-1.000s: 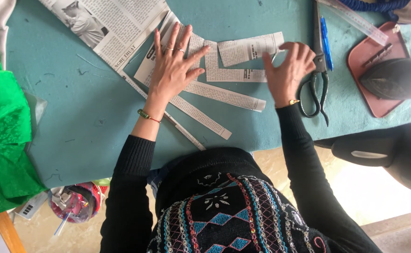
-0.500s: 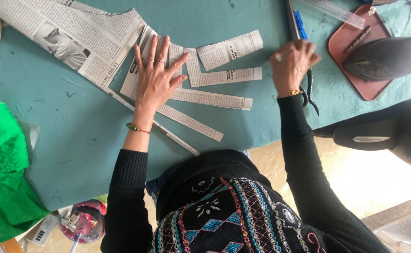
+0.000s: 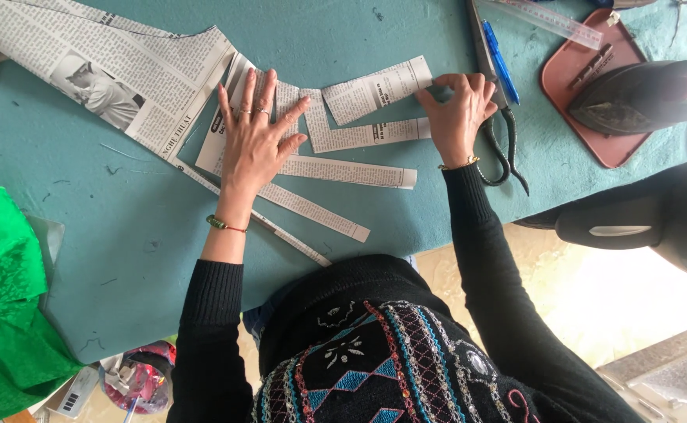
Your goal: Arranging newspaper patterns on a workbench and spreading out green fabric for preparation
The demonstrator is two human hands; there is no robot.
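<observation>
Change since earlier: the right hand (image 3: pixel 455 110) has left the scissors (image 3: pixel 496 117) and come over to the end of the upper newspaper strips; the left hand (image 3: pixel 256 135) stays pressed where it was.
Left hand: flat, fingers spread apart, palm down on the fanned newspaper strips (image 3: pixel 336 168) — holding them against the surface (image 3: pixel 124 235), gripping nothing.
Right hand: fingers drawn together at the right end of the short upper strip (image 3: pixel 375 88); it looks like a pinch on the paper edge, though the grip itself is hidden under the knuckles.
Newspaper strips: long narrow cut pieces, grey print on off-white, fanning out from under the left hand toward the right and toward the near edge of the surface.
Large newspaper piece: (image 3: pixel 101 70) a broad cut sheet with a printed photograph, lying at the far left of the surface, its corner touching the strips.
Scissors: dark handles, lying just beside the right hand, untouched.
Pen: (image 3: pixel 500 51) blue, beside the scissor blades.
Ruler: (image 3: pixel 551 19) clear, at the far edge — near the pink tray (image 3: pixel 574 86).
Iron: (image 3: pixel 645 94) dark, resting on the tray.
Green cloth: (image 3: pixel 3 298) bunched at the left edge.
</observation>
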